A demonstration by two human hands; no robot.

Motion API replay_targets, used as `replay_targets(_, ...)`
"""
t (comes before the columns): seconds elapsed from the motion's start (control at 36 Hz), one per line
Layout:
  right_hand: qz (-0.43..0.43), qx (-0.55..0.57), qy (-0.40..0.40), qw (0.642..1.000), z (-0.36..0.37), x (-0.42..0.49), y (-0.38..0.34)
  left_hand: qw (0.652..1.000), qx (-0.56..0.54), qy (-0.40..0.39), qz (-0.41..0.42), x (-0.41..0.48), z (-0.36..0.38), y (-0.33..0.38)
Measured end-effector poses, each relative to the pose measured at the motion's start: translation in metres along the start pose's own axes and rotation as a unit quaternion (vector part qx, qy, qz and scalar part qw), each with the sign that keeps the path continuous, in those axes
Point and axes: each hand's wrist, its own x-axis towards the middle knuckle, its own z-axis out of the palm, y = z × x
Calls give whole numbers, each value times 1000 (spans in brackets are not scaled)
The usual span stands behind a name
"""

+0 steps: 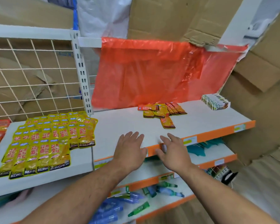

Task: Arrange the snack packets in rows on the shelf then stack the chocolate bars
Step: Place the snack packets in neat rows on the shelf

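At left, the glossy yellow snack packets (pixel 45 143) lie in rows on the white shelf (pixel 123 122); our left hand (pixel 129 151) and right hand (pixel 173 152) — fingers spread, empty — precede a loose orange-and-yellow packet pile (pixel 162 112) and unstacked boxed chocolate bars (pixel 215 101).

Cardboard boxes (pixel 257 73) behind white shelf (pixel 128 120)

Bare forearms (pixel 87 189), dark hair on both; left hand (pixel 130 151), right hand (pixel 173 153) bare.
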Motion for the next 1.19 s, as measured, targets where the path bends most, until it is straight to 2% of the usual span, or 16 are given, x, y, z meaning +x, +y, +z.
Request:
replay_targets(0.22, -9, -14, -2, 1000, -27, 21, 82, 1000, 1, -3, -8, 42, 20, 72)
replay_targets(0.5, -4, -6, -1, 1000, -40, 56, 140, 999, 35, -11, 30, 98, 38, 114)
replay_targets(0.75, 30, 1, -23, 999, -40, 114, 176, 998, 15, -20, 59, 180, 66, 129)
replay_targets(1.03, 36, 21, -22, 999, -41, 200, 194, 997, -19, 8, 79, 267, 80, 123)
replay_targets(1.19, 1, 54, -1, 999, -37, 245, 193, 998, -53, 35, 29, 298, 84, 118)
